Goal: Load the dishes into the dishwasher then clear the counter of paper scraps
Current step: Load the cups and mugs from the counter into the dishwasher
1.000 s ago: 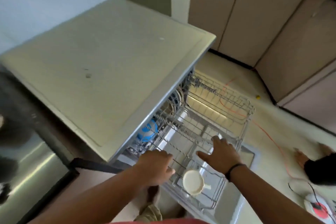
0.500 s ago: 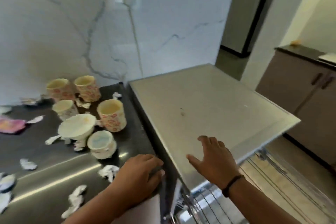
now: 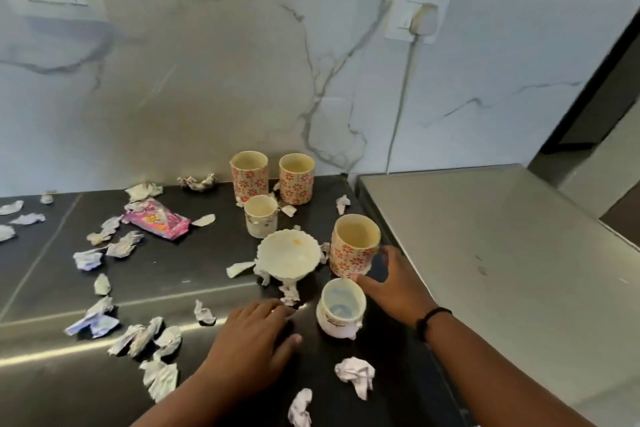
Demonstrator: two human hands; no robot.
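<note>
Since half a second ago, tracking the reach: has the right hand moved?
Yes. The right hand left the dishwasher top and now reaches leftward beside the flowered cup.

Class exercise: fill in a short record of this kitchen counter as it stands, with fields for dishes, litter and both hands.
Dishes: three floral mugs, nearest; two white cups; scalloped bowl
Litter: crumpled paper scraps; pink wrapper
Left hand: flat on counter, empty
Right hand: open, reaching around nearest mug
</note>
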